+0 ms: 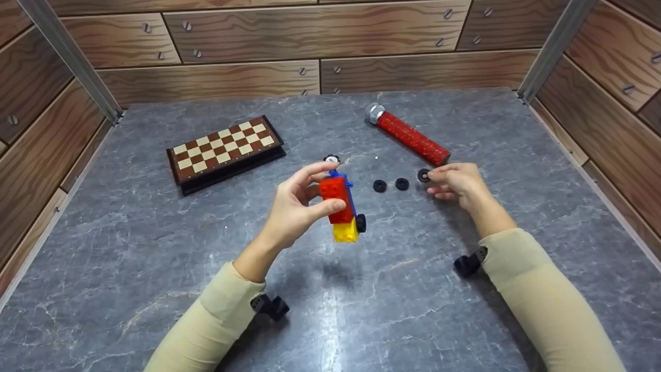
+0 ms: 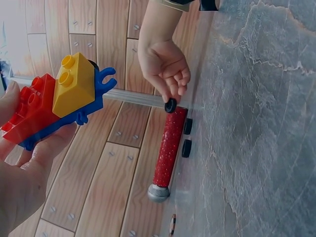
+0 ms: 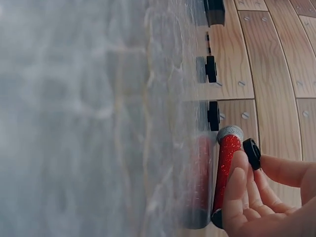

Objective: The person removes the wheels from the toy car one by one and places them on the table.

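Note:
My left hand (image 1: 297, 204) grips a toy car of red, yellow and blue blocks (image 1: 338, 199), thumb on the red part, raised above the table. One black wheel (image 1: 361, 223) sits on the car by its yellow end. In the left wrist view, a blue clip (image 2: 106, 78) on the car's base is bare. With thumb and fingertips, my right hand (image 1: 457, 183) pinches a small black wheel (image 1: 423, 175), lifted off the table in the right wrist view. Two more black wheels, one nearer (image 1: 402, 184) and one farther (image 1: 379, 185), rest on the table to its left.
A red glittery microphone (image 1: 413, 137) with a silver head lies behind the wheels. At the back left is a folded chessboard case (image 1: 224, 150). A small round piece with a patterned edge (image 1: 331, 158) lies just beyond my left fingertips. Wood-patterned walls (image 1: 242, 36) enclose the grey table (image 1: 129, 232).

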